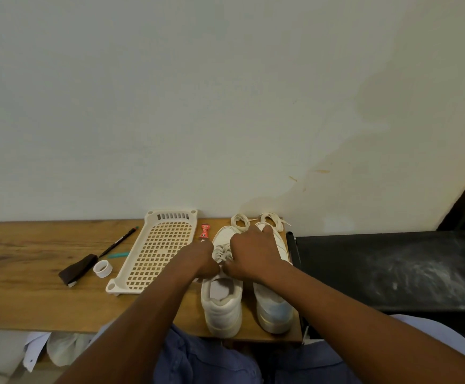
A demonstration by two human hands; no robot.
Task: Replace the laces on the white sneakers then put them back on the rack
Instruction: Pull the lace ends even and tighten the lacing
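Two white sneakers stand side by side on the wooden table, heels toward me. The left sneaker (221,306) still carries a lace (222,252) across its front. My left hand (202,257) and my right hand (253,254) meet over that sneaker's tongue, fingers pinched on the lace near its top. My right hand covers much of the right sneaker (274,307). Two coiled cream laces (241,221) (271,218) lie against the wall behind the toes. The cream perforated rack (156,250) lies flat to the left of the sneakers.
A small red tube (205,231) lies between rack and sneakers. Farther left are a teal pen (118,255), a dark pencil (118,241), a white tape roll (102,268) and a brown cloth (77,270). A black padded surface (391,273) adjoins the table's right edge.
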